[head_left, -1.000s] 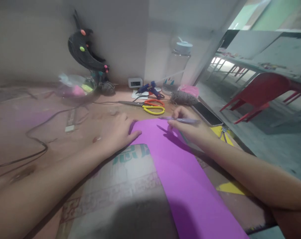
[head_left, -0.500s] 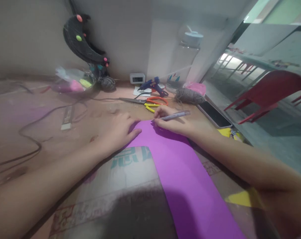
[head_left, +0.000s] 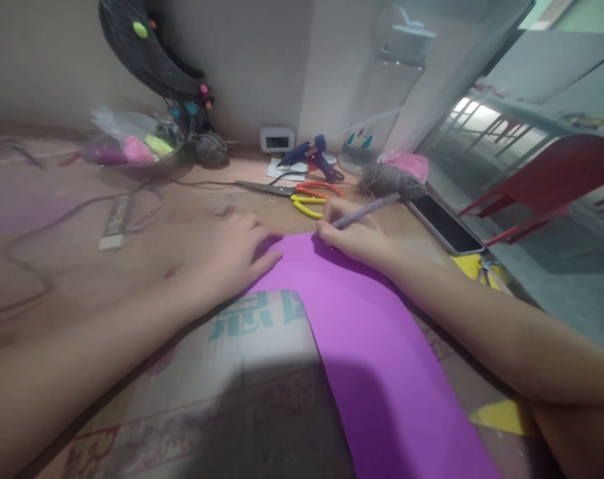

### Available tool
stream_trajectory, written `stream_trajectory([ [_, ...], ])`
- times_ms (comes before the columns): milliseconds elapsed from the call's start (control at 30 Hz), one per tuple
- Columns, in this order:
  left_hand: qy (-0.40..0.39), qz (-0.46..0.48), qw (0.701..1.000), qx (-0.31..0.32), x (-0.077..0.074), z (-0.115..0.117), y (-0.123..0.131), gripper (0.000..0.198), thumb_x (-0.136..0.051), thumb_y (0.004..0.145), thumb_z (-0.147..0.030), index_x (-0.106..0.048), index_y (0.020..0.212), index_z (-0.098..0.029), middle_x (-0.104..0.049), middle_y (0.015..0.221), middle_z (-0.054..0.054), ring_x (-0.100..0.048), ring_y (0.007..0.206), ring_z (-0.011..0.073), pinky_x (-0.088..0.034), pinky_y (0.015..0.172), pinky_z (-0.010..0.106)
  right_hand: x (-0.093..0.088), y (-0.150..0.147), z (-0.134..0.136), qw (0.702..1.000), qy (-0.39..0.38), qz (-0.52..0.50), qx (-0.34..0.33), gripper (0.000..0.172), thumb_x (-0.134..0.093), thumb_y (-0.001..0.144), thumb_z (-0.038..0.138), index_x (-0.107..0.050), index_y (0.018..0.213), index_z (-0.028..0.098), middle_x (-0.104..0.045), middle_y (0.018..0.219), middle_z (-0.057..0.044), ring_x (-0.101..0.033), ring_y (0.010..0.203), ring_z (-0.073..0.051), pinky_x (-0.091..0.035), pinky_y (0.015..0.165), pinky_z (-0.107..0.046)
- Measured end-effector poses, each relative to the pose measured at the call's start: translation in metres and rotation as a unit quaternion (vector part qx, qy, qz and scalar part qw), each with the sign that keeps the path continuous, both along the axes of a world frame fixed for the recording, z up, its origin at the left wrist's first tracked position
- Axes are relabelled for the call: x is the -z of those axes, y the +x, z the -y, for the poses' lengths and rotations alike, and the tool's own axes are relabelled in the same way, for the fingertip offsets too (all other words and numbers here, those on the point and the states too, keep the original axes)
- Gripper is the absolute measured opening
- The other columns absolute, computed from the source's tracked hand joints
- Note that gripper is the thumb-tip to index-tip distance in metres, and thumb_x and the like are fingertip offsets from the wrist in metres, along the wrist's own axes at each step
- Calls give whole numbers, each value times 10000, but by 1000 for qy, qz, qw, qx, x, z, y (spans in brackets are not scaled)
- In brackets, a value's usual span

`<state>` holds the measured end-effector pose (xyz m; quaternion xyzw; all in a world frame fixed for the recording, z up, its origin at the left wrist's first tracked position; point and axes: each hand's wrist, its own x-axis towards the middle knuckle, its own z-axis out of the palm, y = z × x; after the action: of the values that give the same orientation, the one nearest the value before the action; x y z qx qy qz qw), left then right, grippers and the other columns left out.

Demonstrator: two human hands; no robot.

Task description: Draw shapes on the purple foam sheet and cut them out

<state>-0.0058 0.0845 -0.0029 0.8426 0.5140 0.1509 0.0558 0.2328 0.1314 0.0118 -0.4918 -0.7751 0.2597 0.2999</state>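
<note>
Here, my left grip [head_left: 237, 256] lies spread against the purple sheet [head_left: 354, 316], likely steadying it on the worktop [head_left: 182, 216]; my right grip [head_left: 354, 234] pinches the pen [head_left: 369, 210] low, perhaps for control, at the sheet's far edge.

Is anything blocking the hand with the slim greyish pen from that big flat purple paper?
No, nothing visible is in the way. The right hand holds the pen with its tip at the far edge of the paper. The metal scissors with orange and yellow handles lie beyond that edge, not between them.
</note>
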Motion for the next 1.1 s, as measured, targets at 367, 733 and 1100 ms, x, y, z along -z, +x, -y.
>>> stream_trajectory([
  [367, 6, 11, 1000, 2, 0, 1, 0, 431, -530, 986, -459, -723, 1253, -181, -656, 1157, 129, -583, 1129, 316, -457, 1018, 494, -3, -2, 2, 1000, -1, 23, -11, 178, -606, 819, 302, -488, 707, 231, -585, 614, 25, -511, 579, -142, -356, 563, -279],
  [733, 3, 13, 1000, 4, 1, 0, -1, 436, -543, 979, -450, -723, 1258, -167, -646, 1171, 140, -579, 1152, 327, -451, 1038, 507, -4, -3, 3, 1000, -8, 20, -6, 174, -604, 842, 283, -494, 719, 228, -612, 648, 16, -552, 614, -159, -377, 591, -293],
  [1100, -1, 10, 1000, 4, 0, 1, 0, 446, -518, 983, -460, -715, 1259, -169, -644, 1181, 142, -568, 1159, 324, -441, 1044, 502, -4, -3, 3, 1000, -2, 21, -13, 192, -624, 848, 299, -504, 718, 226, -620, 661, 10, -553, 631, -155, -390, 606, -283],
])
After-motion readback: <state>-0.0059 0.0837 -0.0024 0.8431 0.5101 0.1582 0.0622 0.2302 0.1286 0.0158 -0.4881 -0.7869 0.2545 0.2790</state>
